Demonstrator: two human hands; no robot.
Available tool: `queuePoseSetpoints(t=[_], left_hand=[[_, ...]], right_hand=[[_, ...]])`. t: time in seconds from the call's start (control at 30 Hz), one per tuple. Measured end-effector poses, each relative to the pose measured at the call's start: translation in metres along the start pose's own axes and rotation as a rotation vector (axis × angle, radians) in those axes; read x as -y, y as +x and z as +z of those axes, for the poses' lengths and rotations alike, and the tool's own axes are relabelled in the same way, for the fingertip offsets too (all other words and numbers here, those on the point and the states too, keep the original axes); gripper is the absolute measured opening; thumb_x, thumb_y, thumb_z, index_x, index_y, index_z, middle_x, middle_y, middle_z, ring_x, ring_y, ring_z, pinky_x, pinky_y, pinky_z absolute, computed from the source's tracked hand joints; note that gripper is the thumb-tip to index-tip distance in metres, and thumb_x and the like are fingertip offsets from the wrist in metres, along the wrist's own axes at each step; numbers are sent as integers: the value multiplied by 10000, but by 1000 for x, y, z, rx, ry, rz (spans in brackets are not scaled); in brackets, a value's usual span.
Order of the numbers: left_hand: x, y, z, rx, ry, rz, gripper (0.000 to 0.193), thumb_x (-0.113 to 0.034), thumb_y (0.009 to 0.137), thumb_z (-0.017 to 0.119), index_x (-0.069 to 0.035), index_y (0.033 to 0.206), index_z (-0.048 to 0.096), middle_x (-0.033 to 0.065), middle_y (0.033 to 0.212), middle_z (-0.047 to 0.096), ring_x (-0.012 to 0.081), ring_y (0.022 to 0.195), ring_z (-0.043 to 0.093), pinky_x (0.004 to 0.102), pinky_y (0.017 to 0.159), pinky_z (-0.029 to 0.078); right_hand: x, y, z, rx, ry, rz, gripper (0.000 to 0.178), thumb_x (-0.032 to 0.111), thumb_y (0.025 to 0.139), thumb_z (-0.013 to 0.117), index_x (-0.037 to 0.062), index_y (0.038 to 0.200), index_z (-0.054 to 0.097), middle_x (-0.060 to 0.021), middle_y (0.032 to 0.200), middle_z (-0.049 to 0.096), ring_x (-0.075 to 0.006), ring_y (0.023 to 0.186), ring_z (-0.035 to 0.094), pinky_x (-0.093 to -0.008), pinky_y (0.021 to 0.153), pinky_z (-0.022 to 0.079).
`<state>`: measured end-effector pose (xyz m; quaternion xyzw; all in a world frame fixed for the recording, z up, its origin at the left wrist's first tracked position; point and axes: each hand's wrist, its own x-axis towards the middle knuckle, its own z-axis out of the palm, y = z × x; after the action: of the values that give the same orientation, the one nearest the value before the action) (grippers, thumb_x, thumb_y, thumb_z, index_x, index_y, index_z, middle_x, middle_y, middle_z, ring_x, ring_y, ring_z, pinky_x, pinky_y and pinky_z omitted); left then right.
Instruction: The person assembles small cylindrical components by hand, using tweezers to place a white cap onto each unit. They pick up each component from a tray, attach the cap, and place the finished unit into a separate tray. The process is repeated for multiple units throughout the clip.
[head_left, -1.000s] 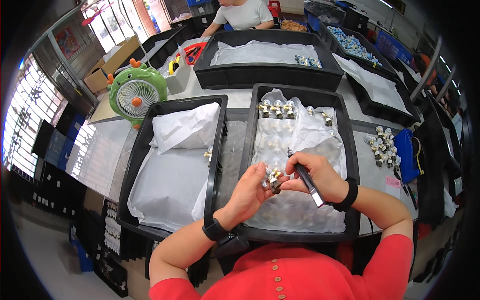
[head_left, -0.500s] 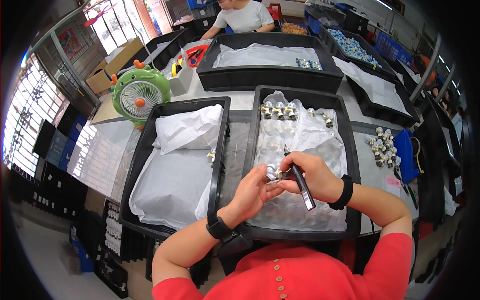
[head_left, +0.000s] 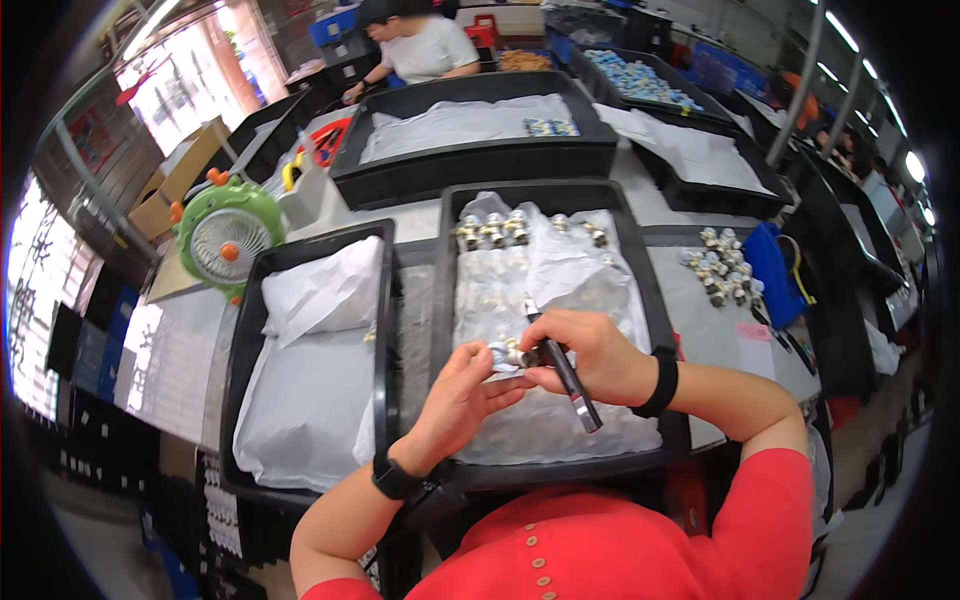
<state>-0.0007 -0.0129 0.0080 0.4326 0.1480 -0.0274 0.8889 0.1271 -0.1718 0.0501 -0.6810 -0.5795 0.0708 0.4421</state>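
Over the right-hand black tray (head_left: 448,300), both my hands meet at a small white-and-dark figurine (head_left: 510,353). My left hand (head_left: 458,398) pinches it from the left, its fingers partly covering it. Held in my right hand (head_left: 598,352) is a slim black pen-shaped tool (head_left: 572,388), slanting with its pale tip toward the far side; that hand's fingertips also touch the figurine. White tissue lines the tray, and a row of similar figurines (head_left: 493,230) stands near its far end. More shapes show faintly through the tissue.
A tissue-lined black tray (head_left: 240,400) lies at left, with a green fan (head_left: 228,240) behind it. Loose figurines (head_left: 722,268) and a blue bin (head_left: 772,270) are at right. Beyond a large black tray (head_left: 480,165) sits a person (head_left: 425,50).
The view has swung, shifting the trays leftward in the picture. Both hands stay together at the figurine, and the pen-shaped tool remains in my right hand.
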Motion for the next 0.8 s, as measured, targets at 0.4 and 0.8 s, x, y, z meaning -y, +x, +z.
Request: queuePoseSetpoints(t=[0.4, 0.8], left_hand=[[-4, 0, 1, 74, 155, -32, 368, -341, 973, 435, -66, 1215, 407, 144, 1156, 538, 259, 988, 603, 334, 828, 488], [-4, 2, -5, 86, 308, -84, 345, -320, 979, 428, -62, 1208, 434, 119, 1129, 562, 209, 983, 603, 312, 832, 475]], right_hand=[[-89, -58, -147, -508, -453, 325, 242, 27, 665, 678, 42, 870, 551, -77, 773, 562, -204, 672, 570, -290, 624, 452], [-189, -135, -142, -158, -945, 364, 193, -71, 734, 524, 57, 877, 517, -142, 882, 481, -334, 895, 525, -405, 757, 442]])
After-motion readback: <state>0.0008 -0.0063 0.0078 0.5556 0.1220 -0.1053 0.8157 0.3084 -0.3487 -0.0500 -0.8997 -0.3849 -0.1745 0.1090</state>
